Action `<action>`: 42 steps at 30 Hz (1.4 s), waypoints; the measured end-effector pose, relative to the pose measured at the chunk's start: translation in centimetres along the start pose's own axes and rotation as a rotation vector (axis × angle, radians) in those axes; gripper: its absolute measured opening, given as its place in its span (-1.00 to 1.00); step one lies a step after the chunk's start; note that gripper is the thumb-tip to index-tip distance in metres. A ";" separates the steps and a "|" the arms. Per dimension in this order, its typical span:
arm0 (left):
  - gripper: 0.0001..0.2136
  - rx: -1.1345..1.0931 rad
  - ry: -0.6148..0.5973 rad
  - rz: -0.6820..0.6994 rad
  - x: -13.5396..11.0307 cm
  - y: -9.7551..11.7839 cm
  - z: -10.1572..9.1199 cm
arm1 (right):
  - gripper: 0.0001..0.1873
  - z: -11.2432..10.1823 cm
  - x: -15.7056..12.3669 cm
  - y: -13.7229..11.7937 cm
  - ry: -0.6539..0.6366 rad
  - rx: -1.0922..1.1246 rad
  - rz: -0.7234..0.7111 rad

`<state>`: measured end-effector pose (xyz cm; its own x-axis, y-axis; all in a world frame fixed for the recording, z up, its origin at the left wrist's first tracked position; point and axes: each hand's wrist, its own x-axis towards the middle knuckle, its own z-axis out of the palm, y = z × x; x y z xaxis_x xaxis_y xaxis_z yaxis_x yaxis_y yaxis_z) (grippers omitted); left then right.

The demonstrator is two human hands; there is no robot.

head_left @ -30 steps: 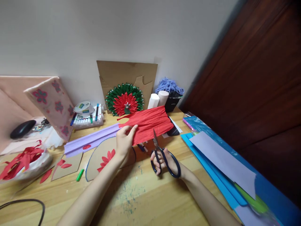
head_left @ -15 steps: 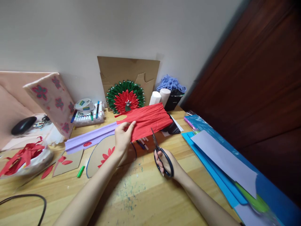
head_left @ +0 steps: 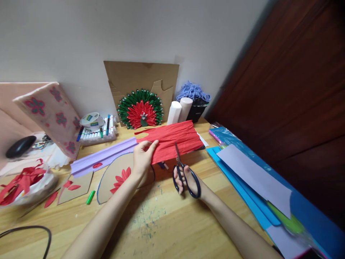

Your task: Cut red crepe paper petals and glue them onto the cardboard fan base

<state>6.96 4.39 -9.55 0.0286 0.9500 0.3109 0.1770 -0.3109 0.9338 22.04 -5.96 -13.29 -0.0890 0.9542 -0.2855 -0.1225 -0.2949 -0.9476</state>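
Observation:
A wide sheet of red crepe paper [head_left: 175, 138] is pinched at its near left edge between the thumb and fingers of my left hand [head_left: 142, 156], held up off the table. My right hand [head_left: 185, 180] grips dark-handled scissors [head_left: 178, 158], fingers through the loops. Their blades reach over the lower edge of the red paper near its middle; whether they have cut into it I cannot tell. Beneath my left forearm lies a rounded piece of cardboard [head_left: 107, 183] with red petals [head_left: 121, 180] on it. Folded purple paper [head_left: 105, 156] lies to the left.
Against the wall leans a cardboard sheet with a green and red peacock-like ornament [head_left: 144, 111]. White rolls [head_left: 174, 111] stand beside it. A marker box [head_left: 99, 133], a green cap [head_left: 90, 197] and a bowl of red scraps [head_left: 29, 183] sit left; blue sheets [head_left: 242, 194] lie right.
The scissor handles have spread apart. The red paper's right end has shifted a little to the right. The whole view has turned slightly, and my left hand keeps its pinch.

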 end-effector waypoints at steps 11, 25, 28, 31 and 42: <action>-0.79 0.006 -0.046 -0.031 0.5 -0.6 -0.1 | -0.19 0.9 -0.2 0.3 0.104 0.036 0.021; -0.71 0.004 -0.114 -0.069 0.5 -1.1 0.3 | -0.23 0.9 0.4 0.6 0.169 0.055 0.044; -0.71 0.007 -0.146 -0.081 0.6 -1.1 0.3 | -0.18 0.9 0.4 0.7 0.115 0.083 0.039; -0.70 0.011 -0.188 -0.122 0.5 -1.0 0.4 | -0.18 0.6 0.6 0.8 0.103 0.081 0.048; -0.62 0.037 -0.205 -0.168 0.5 -1.2 0.4 | -0.21 1.2 1.3 0.6 0.211 0.070 0.100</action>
<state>7.12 5.26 -10.62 0.1934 0.9754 0.1062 0.2316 -0.1505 0.9611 20.67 -4.97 -14.07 0.1037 0.9072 -0.4076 -0.1922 -0.3838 -0.9032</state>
